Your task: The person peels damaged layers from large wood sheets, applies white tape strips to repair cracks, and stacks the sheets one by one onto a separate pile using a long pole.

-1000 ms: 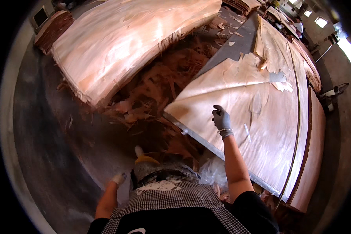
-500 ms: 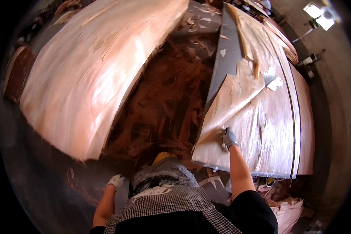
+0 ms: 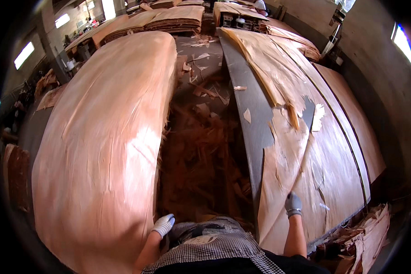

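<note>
My right hand [image 3: 293, 204], in a grey glove, is closed at the creased, folded-over edge of a thin, torn wood veneer sheet [image 3: 278, 182]. The fingers look pinched on that edge, though their tips are partly hidden. This sheet lies on the long grey-topped table [image 3: 246, 123] to my right, among other pale veneer. My left hand [image 3: 163, 224], in a whitish knitted glove, is beside the near right edge of a large veneer stack [image 3: 100, 150]. Its fingers stretch forward, and nothing shows in them.
Torn veneer scraps [image 3: 201, 160] litter the aisle between stack and table. More scraps [image 3: 365, 237] are heaped at the lower right. Further veneer stacks [image 3: 173, 23] stand at the back. A dark strip [image 3: 347, 123] runs lengthwise along the right table.
My view has tilted up, bringing the far stacks into sight. My left hand has come from low by my side to the left stack's edge. My right hand remains on the veneer, now at its fold.
</note>
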{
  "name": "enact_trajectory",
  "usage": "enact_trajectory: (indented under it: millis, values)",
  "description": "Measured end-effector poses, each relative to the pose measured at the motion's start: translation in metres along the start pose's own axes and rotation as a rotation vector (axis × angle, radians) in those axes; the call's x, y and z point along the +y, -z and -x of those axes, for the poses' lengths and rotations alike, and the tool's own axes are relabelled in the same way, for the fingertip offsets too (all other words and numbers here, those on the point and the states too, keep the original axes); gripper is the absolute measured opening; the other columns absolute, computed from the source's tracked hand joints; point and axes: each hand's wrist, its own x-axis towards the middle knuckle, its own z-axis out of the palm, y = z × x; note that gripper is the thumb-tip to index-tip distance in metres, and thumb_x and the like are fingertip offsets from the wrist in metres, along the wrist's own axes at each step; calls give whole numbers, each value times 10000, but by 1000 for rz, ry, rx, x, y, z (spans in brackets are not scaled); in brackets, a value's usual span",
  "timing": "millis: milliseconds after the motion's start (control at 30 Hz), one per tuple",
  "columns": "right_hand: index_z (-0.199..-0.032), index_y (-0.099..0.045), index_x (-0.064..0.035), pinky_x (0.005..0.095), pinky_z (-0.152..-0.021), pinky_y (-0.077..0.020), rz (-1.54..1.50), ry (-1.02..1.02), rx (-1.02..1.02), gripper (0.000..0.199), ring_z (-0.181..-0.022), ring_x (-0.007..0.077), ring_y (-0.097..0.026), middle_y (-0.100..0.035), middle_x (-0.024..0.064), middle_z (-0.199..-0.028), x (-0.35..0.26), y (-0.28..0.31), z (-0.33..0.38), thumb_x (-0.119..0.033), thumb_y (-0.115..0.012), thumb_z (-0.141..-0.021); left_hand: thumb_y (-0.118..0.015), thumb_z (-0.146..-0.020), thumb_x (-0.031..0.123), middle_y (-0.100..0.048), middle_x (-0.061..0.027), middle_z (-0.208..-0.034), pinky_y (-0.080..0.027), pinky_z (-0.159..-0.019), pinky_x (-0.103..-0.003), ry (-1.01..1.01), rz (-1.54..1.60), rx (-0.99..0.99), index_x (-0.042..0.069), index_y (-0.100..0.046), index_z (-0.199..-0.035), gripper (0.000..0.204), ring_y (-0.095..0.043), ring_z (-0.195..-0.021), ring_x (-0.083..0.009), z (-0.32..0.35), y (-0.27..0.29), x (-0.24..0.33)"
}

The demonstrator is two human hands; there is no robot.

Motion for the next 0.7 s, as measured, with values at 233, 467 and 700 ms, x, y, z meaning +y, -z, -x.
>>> enact_trajectory:
  millis: [233,467,700]
  values:
    - [-859,-590,-101,502,-636,-466,-200,326,50,131,-766,397,-604,-625,191,-799,-203,15,-163,-177,-484,-847,-479,-905,334,-570,-192,-1213,-413,-979,-374,-58,107,38,46,-546,-1224,435,-535,-1134,-343,-168,95,14]
    - [-945,-604,-109,458,-682,-490,-247,340,2,157,-821,370,-605,-618,164,-940,-338,16,-286,-218,-523,-867,-469,-902,346,-565,-190,-1215,-416,-974,-387,-206,-159,-69,56,-553,-1220,438,-536,-1124,-339,-390,219,93]
    - [-1062,-608,-109,432,-732,-507,-273,83,90,238,-860,359,-616,-572,160,-1150,-348,38,-387,-118,-552,-832,-472,-901,326,-575,-191,-1192,-417,-967,-398,-508,-262,-187,40,-552,-1209,428,-534,-1108,-356,-576,292,224]
